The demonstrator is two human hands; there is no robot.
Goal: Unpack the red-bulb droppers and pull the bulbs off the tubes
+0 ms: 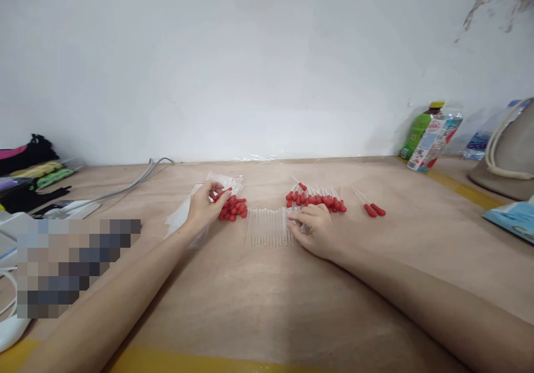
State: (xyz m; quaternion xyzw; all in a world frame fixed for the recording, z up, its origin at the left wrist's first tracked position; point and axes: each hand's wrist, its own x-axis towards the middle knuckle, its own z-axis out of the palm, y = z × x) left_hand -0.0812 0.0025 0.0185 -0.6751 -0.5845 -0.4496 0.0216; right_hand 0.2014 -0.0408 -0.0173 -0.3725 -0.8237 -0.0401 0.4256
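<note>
Tubes point(267, 227) well apart from wall point(267, 67)

With the row of clear tubes point(267, 228) as my dial's centre, I have bare tabletop point(237, 295) at 6 o'clock, between the left forearm point(137, 278) and right forearm point(417, 295). Another lane runs at 12, until the wall point(267, 83) stops me. At 10 the red bulbs point(233, 211), left hand point(204, 201) and plastic bags point(177, 219) block me. The bunched droppers point(319, 199) crowd 2, with bottles point(436, 139) far beyond, and the right hand point(317, 228) fills 3.
</note>
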